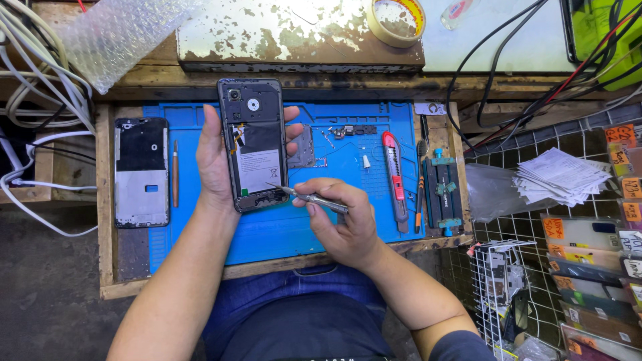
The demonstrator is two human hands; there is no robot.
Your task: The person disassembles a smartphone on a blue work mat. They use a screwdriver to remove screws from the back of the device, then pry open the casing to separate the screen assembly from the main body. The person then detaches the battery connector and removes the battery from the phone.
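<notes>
- Head view: the opened phone [254, 144] lies in my left hand [215, 157], above the blue mat [294, 230], my fingers closed around its edges.
- My right hand [344, 220] pinches the tweezers [311, 197], tip touching the phone's lower part.
- A red cutter [394, 175] lies on the mat, to the right.

Light: bright and even; it comes from above
Shadows: soft and small, under the right hand [338, 224] on the blue mat [281, 234]
Glare: white shine on the top shelf [495, 40] (very washed out)
Sharpness: middle is clear; no blur
Edges: lines bend a bit; floor [47, 294] is darker
</notes>
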